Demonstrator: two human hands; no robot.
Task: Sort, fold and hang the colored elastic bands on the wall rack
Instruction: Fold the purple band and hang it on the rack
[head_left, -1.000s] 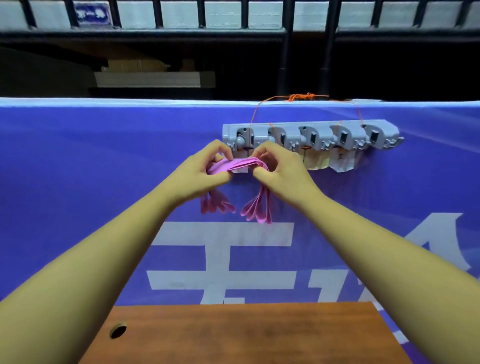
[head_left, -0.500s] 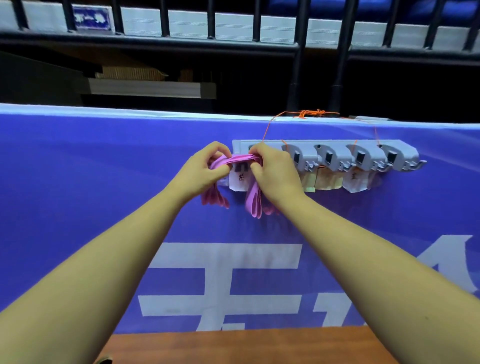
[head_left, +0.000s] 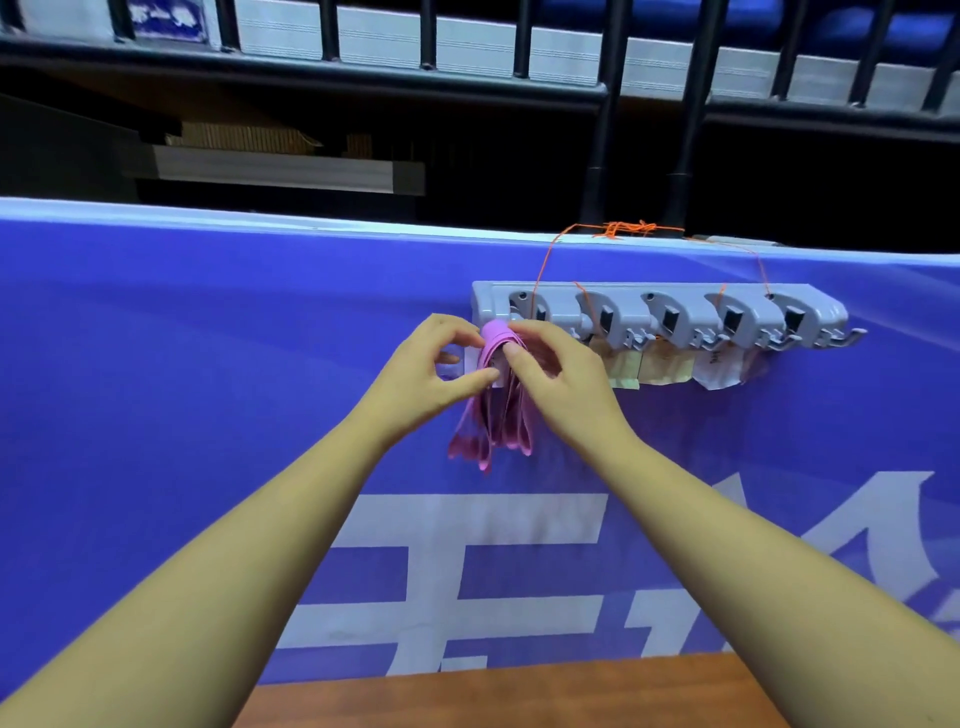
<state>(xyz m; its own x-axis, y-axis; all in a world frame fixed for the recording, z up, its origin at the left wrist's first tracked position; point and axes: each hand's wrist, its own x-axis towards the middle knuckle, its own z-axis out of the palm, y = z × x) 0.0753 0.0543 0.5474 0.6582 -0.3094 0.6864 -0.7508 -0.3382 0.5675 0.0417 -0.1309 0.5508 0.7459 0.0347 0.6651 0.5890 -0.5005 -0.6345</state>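
Here, both hands (head_left: 441, 379) pinching pink bands (head_left: 496, 410), grey rack (head_left: 675, 312)

Before you hangs a blue banner (head_left: 208, 364) with white lettering; a brown table (head_left: 519, 691) lies below, black railing (head_left: 597, 93) stands above.

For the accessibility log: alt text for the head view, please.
Both hands, the left hand and right hand, pinch a folded pink elastic band at the left end of a grey wall rack on a blue banner. Paper tags hang below the other hooks.
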